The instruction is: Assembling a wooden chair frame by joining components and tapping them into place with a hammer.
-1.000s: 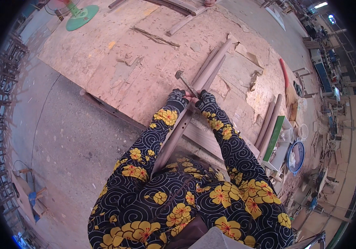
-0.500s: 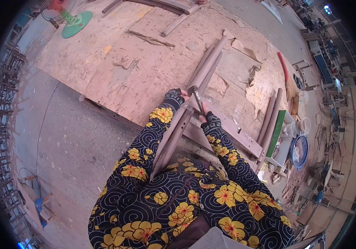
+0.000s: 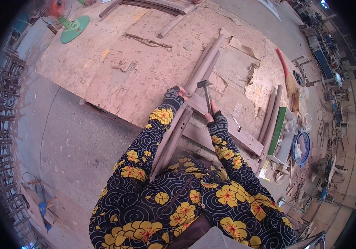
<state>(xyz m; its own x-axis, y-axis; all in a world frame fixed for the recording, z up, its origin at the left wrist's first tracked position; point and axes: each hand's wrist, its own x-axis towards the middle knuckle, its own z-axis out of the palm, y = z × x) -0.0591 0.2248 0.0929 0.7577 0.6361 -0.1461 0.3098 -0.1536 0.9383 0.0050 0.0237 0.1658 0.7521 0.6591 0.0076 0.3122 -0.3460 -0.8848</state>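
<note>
My right hand (image 3: 215,115), in a dark patterned fingerless glove, is closed around the handle of a hammer (image 3: 209,99). The hammer's metal head (image 3: 204,84) stands a little above and right of a joint in a brown wooden frame (image 3: 205,106). At that joint my left hand (image 3: 175,95), gloved alike, has its fingers curled against the end of the wood; whether they also pinch something small cannot be seen. A leg with drilled holes (image 3: 173,139) runs from the joint toward my body. Rails slant off to the lower right, and further lengths lie beyond the joint.
The frame lies on a worn board-topped table (image 3: 86,79) with peeling patches. Loose wooden parts (image 3: 271,118) rest at its right, near a green-edged box (image 3: 278,133) and a blue basket (image 3: 300,148). A fan with a green base (image 3: 75,30) stands far left; another person's hand (image 3: 196,1) shows at the top.
The hammer head has lifted off the joint and moved up and to the right with my right hand. My left hand stays at the joint.
</note>
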